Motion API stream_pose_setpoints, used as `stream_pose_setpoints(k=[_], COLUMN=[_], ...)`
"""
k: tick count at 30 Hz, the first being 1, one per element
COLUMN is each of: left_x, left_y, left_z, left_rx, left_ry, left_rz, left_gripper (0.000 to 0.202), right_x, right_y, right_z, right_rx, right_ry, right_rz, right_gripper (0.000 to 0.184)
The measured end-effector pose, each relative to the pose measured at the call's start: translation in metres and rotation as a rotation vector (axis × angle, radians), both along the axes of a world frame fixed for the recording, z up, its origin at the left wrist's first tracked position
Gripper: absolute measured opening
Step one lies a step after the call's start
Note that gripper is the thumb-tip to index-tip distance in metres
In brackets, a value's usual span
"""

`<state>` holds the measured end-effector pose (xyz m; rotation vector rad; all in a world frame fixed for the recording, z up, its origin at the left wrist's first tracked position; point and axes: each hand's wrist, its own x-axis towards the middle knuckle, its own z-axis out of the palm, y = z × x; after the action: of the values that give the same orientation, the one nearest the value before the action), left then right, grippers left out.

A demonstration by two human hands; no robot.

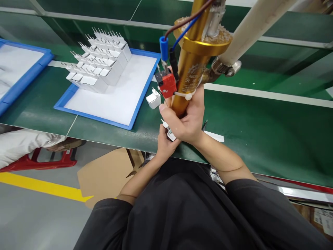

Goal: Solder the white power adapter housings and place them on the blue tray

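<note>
Plug [170, 134], small and white, sits pinched in the left hand [165, 144] just under the gold tool [191, 64] that the right hand [187, 118] clasps, so a slip might hurt that hand or drop it off the belt [260, 132] edge; the tool's lettering seems to read "LABO".

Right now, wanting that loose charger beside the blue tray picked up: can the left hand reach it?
Likely yes, but the left hand is full, gripping a white part under the gold tool; the loose charger lies near on open belt.
</note>
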<state>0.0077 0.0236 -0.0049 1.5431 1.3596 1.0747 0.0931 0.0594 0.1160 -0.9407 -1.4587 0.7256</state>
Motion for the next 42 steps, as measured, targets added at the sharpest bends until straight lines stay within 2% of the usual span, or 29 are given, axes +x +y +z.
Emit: stream_pose_setpoints(k=[3, 6, 12, 15, 19, 22, 24, 26, 30, 33, 35, 37, 42], left_x=[0.001, -0.005, -0.048, -0.069, -0.074, -0.066, -0.059, -0.054, -0.054, -0.062, -0.068, -0.071, -0.064], left_y=[0.001, 0.004, 0.015, 0.023, 0.033, 0.039, 0.042, 0.042, 0.038, 0.035, 0.032, 0.029, 0.025], left_z=[0.002, 0.008, 0.01, 0.01, 0.014, 0.014, 0.012, 0.012, 0.019, 0.029, 0.034, 0.034, 0.025], left_rx=[0.037, 0.047, 0.104, 0.019, -0.177, -0.214, -0.18, -0.132, 0.052, 0.222, 0.264, 0.282, 0.296], left_ry=[-0.035, 0.014, 0.35, 0.42, 0.267, 0.06, -0.013, -0.002, 0.247, 0.472, 0.546, 0.576, 0.581], left_rz=[-0.004, -0.046, -0.056, -0.102, -0.214, -0.208, -0.196, -0.184, -0.154, -0.244, -0.327, -0.352, -0.173], left_gripper=[0.048, 0.044, 0.042, 0.048, 0.056, 0.051, 0.048, 0.041, 0.038, 0.044, 0.046, 0.046, 0.034], right_x=[-0.003, -0.003, 0.005, 0.01, 0.012, 0.013, 0.014, 0.014, 0.015, 0.014, 0.014, 0.014, 0.015], right_y=[0.003, 0.007, 0.026, 0.035, 0.042, 0.043, 0.043, 0.042, 0.041, 0.04, 0.04, 0.041, 0.044], right_z=[-0.003, -0.006, -0.01, -0.011, -0.012, -0.011, -0.01, -0.01, -0.009, -0.009, -0.009, -0.01, -0.013], right_rx=[0.059, 0.142, 0.186, 0.174, 0.195, 0.176, 0.162, 0.139, 0.121, 0.126, 0.125, 0.126, 0.115], right_ry=[0.068, 0.153, 0.294, 0.325, 0.395, 0.375, 0.305, 0.232, 0.172, 0.17, 0.177, 0.184, 0.171], right_rz=[0.052, 0.076, 0.027, -0.004, 0.02, 0.001, -0.044, -0.095, -0.121, -0.106, -0.104, -0.095, -0.088], right_gripper=[0.035, 0.038, 0.034, 0.034, 0.033, 0.035, 0.037, 0.039, 0.04, 0.037, 0.036, 0.036, 0.035])
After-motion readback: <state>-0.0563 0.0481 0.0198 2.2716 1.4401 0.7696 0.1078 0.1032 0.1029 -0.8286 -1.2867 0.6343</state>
